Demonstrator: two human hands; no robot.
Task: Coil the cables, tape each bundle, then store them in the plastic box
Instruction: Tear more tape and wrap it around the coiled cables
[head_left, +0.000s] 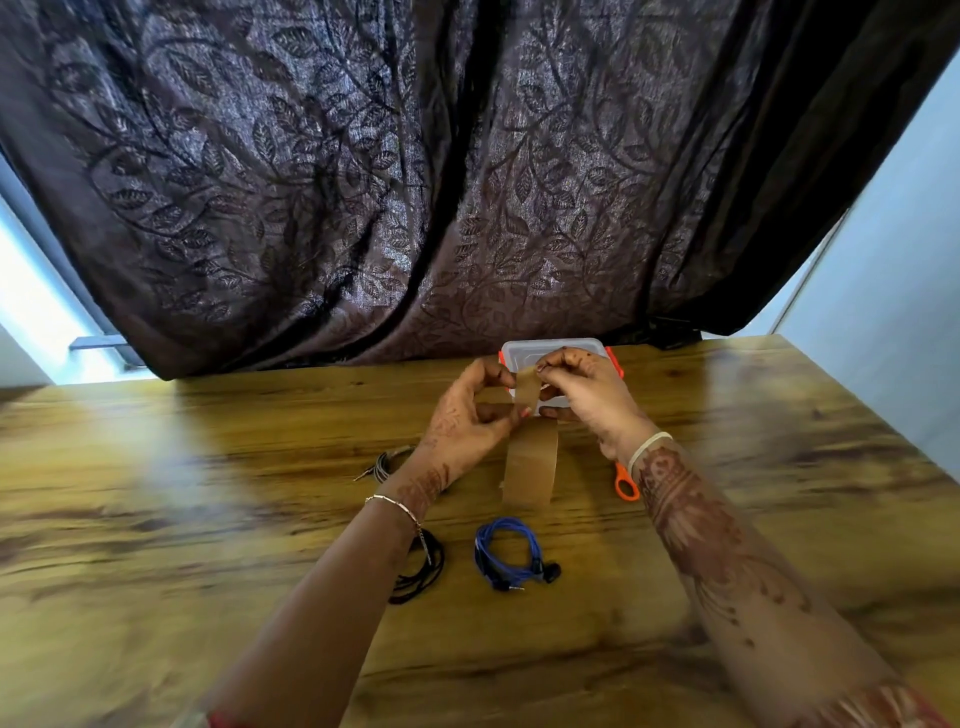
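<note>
Aloft, tape (527, 389) between fingers (551, 365) (box (524, 349) at far edge)

cables 3: blue cable (506, 553), black cable (423, 571), grey cable (387, 462) | tape (530, 467) 1 | plastic box (550, 349) 1 | scissors (626, 486) 1

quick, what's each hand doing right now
Left hand: pinching the strip of brown translucent packing tape near its lower part.
Right hand: pinching the same strip at its top end.
</note>
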